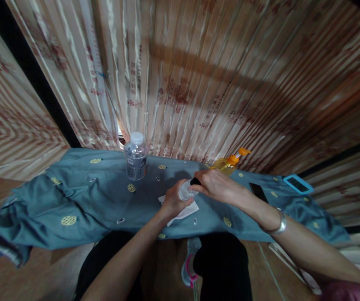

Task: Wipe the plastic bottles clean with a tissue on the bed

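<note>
A small clear bottle is held tilted above the cloth-covered table, its top toward the right. My left hand wraps round the bottle's body. My right hand has its fingers closed on the black cap at the top; whether the cap is seated or loose I cannot make out. Beneath the hands lies a white tissue. Just behind my right hand stands a yellow pump bottle with an orange head, partly hidden by that hand.
A large clear plastic bottle with a white lid stands at the back left. To the right lie a dark phone and a blue-framed device. The blue-green cloth is rumpled at the left. A patterned curtain hangs behind.
</note>
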`<state>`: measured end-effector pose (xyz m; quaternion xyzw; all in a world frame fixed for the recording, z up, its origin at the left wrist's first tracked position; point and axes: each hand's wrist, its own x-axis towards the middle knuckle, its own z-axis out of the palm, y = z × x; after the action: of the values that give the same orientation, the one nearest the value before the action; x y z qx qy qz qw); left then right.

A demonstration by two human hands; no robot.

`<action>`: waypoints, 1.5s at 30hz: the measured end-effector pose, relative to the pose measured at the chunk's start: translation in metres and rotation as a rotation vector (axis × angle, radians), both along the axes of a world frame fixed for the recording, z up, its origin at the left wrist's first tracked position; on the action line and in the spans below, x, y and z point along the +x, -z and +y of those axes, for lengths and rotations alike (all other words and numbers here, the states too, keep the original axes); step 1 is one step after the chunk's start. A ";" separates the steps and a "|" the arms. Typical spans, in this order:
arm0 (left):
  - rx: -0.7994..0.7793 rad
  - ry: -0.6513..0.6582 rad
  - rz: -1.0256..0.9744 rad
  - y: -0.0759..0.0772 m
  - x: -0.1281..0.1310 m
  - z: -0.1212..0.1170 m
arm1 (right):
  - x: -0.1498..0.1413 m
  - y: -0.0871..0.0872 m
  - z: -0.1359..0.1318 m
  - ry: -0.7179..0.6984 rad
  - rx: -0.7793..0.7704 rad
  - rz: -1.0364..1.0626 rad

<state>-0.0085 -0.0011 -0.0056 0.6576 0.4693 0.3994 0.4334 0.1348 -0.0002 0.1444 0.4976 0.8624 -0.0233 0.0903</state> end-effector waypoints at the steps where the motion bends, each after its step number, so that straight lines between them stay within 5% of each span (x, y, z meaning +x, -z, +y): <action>1: 0.001 -0.001 -0.004 0.000 0.000 0.000 | 0.001 -0.002 -0.001 -0.007 0.001 0.012; 7: 0.019 0.000 -0.015 -0.001 -0.001 0.000 | 0.003 -0.009 -0.003 -0.072 -0.047 0.062; 34: 0.029 -0.009 0.006 0.002 0.000 0.001 | 0.002 -0.009 -0.005 0.047 0.004 0.006; 39: 0.021 -0.009 0.015 0.002 0.000 0.001 | 0.001 -0.010 -0.006 -0.040 -0.036 0.047; 45: 0.036 0.001 0.017 0.001 0.001 0.000 | -0.001 -0.011 -0.008 0.041 0.009 0.002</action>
<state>-0.0075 -0.0006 -0.0069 0.6688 0.4657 0.4018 0.4176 0.1335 -0.0083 0.1555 0.5156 0.8521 -0.0218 0.0867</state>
